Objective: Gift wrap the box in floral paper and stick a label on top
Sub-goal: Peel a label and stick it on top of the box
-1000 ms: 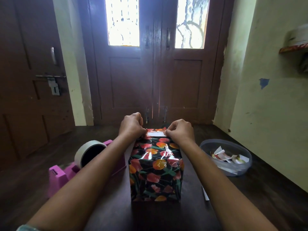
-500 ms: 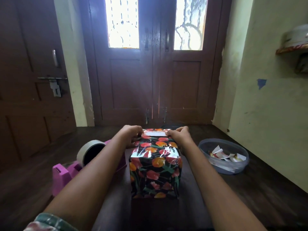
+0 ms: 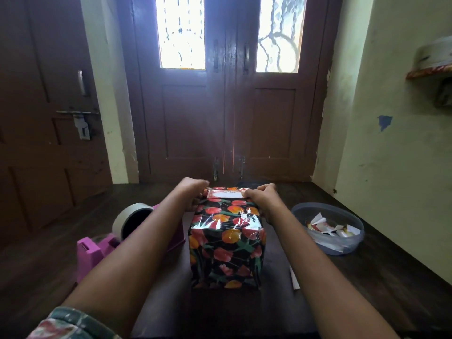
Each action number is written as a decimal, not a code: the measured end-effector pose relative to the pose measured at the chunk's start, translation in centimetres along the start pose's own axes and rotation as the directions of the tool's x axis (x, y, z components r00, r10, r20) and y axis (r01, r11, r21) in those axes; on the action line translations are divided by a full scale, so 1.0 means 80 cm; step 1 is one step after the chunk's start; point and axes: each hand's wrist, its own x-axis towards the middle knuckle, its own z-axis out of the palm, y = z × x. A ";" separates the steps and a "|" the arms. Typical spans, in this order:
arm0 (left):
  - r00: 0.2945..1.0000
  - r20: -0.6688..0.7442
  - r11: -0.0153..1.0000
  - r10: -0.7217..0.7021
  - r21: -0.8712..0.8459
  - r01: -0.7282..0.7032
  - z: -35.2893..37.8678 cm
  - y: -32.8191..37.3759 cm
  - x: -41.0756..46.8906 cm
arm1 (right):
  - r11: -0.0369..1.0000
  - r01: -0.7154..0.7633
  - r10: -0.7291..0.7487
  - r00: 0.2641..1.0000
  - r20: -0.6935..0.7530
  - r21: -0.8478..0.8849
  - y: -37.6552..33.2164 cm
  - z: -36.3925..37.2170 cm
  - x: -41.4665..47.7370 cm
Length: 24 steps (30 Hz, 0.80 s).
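Note:
The box (image 3: 227, 243), wrapped in glossy black paper with red and orange flowers, stands upright on the dark table (image 3: 381, 285) in front of me. A white label with a red border (image 3: 226, 194) lies flat on its top near the far edge. My left hand (image 3: 193, 192) grips the box's upper left side beside the label's left end. My right hand (image 3: 263, 198) grips the upper right side, its thumb touching the label's right end. The fingers of both hands are curled and partly hidden behind the box.
A pink tape dispenser (image 3: 90, 253) with a large tape roll (image 3: 132, 220) sits left of the box, under my left forearm. A clear plastic bowl (image 3: 327, 209) of paper scraps stands at the right. A white paper strip (image 3: 294, 277) lies by the box. Brown doors stand behind.
Both hands have slid outward from the label's ends on the box top to the box's upper sides. The label now lies uncovered on top.

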 end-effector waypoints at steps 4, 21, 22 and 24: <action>0.994 0.059 0.986 0.094 0.130 -0.102 -0.006 -0.002 -0.009 | 0.994 -0.045 0.051 0.997 0.062 -0.102 -0.013 0.005 0.001; 0.996 0.031 0.995 0.089 0.039 -0.090 0.001 -0.009 -0.008 | 0.997 0.067 -0.068 0.998 -0.014 -0.042 0.002 0.002 0.028; 0.996 0.024 0.995 0.089 0.042 -0.090 0.001 -0.010 -0.007 | 0.998 0.058 -0.058 0.998 -0.006 -0.021 -0.001 0.001 0.022; 0.996 0.005 0.994 0.094 0.049 -0.094 0.001 -0.012 -0.006 | 0.999 0.036 -0.034 0.998 0.061 -0.036 -0.010 -0.001 0.006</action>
